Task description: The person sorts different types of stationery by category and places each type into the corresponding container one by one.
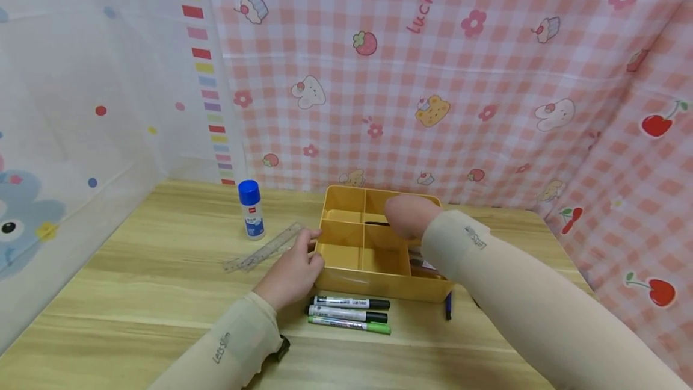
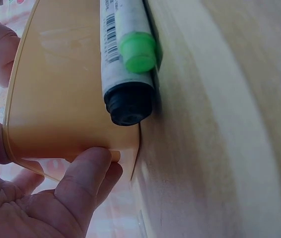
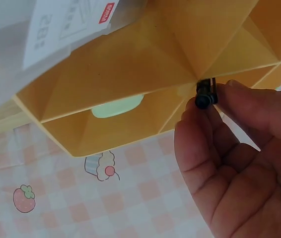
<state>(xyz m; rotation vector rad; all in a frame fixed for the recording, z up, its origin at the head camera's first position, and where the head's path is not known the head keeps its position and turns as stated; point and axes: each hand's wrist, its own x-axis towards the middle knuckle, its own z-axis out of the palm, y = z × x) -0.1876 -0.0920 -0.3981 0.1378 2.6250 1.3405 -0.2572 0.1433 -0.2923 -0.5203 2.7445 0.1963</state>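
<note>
A yellow divided organizer box [image 1: 379, 281] stands on the table. My left hand [image 1: 289, 272] grips its left side, fingers and thumb at the wall and rim, as the left wrist view shows. Over the back compartments, my right hand [image 1: 408, 215] pinches a black pen [image 3: 205, 96] between thumb and fingertips; in the head view the pen [image 1: 376, 223] points left across a divider. A clear plastic case with a white label [image 3: 56, 29] sits in the right part of the box. In a back compartment lies a pale green rounded object [image 3: 118, 106].
In front of the box lie two black-capped markers [image 1: 349, 303] and a green marker [image 1: 352, 325]. A blue pen [image 1: 448, 306] lies by the right front corner. To the left are a blue-capped glue bottle [image 1: 251, 209] and clear rulers [image 1: 265, 250]. Patterned cloth hangs behind.
</note>
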